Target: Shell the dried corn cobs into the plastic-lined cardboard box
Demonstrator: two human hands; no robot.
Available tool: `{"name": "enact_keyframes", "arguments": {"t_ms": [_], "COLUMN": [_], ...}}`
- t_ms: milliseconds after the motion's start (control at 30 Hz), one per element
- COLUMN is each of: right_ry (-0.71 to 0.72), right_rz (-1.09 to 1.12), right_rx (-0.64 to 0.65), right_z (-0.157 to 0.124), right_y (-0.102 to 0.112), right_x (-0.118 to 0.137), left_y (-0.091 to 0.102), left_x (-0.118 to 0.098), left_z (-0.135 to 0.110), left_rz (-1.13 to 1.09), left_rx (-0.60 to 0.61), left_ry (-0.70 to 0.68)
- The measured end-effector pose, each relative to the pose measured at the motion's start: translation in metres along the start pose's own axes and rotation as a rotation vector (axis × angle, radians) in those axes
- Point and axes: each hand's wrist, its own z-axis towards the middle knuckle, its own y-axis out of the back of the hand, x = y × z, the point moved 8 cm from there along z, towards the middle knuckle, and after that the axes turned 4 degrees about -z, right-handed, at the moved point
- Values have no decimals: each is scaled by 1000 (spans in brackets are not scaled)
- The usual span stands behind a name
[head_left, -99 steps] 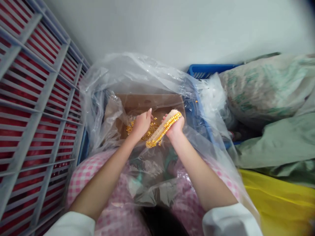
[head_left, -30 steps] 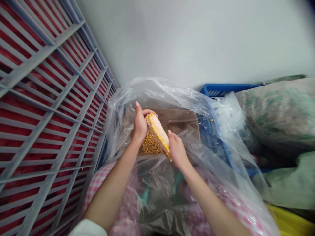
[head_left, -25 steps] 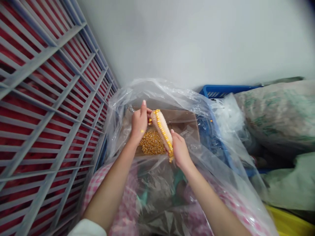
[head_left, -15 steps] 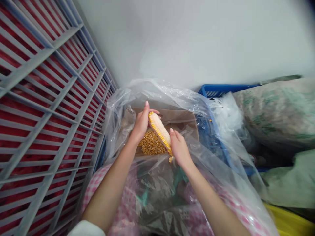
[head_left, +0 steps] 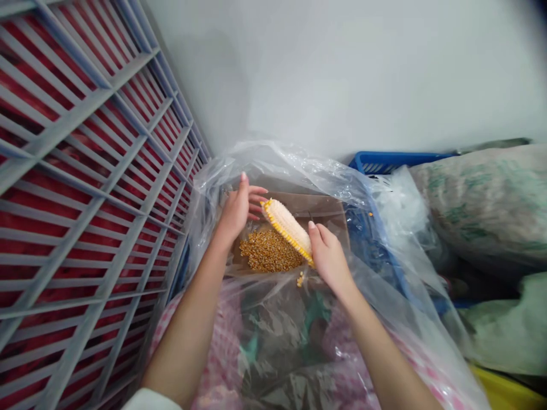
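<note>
My right hand (head_left: 329, 253) is closed around the lower end of a corn cob (head_left: 287, 223), which tilts up to the left. Much of its upper face is bare and pale, with yellow kernels along the lower-left edge. At the cob's far tip, my left hand (head_left: 239, 209) is open with fingers spread; whether a fingertip touches the tip I cannot tell. Beneath the cob lies a heap of loose corn kernels (head_left: 267, 250) on brown cardboard (head_left: 329, 208) inside a clear plastic bag (head_left: 294, 159). A small kernel clump (head_left: 300, 279) shows just below the cob.
A tall slatted plastic crate (head_left: 98, 188) with red contents stands close on the left. To the right are a blue basket (head_left: 401, 156), a filled woven sack (head_left: 487, 196) and something yellow (head_left: 508, 387). A white wall (head_left: 342, 74) rises behind.
My left hand has let go of the cob's upper end, drawn slightly left and spread its fingers. The right hand and cob sit a little farther right and lower in view.
</note>
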Motion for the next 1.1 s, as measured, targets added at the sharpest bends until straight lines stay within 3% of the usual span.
{"name": "enact_keyframes", "arguments": {"t_ms": [167, 267, 467, 667, 733, 900, 1100], "right_ry": [53, 65, 80, 66, 73, 69, 43], "right_rz": [-266, -338, -300, -218, -191, -177, -140], "right_rx": [-36, -20, -23, -46, -46, -26, 6], "right_z": [-2, 0, 1, 4, 5, 6, 9], "right_y": [17, 20, 26, 31, 30, 28, 25], "right_x": [10, 8, 8, 6, 5, 4, 1], "left_y": [-15, -22, -22, -7, -10, -31, -30], "left_x": [-11, -11, -16, -5, -2, -1, -2], "left_z": [-11, -17, -18, -7, -7, -19, -19], "left_rz": [311, 449, 512, 222, 194, 192, 146], "left_rx": [273, 361, 298, 137, 171, 423, 418], "left_ry": [-145, -212, -266, -169, -149, -78, -47]}}
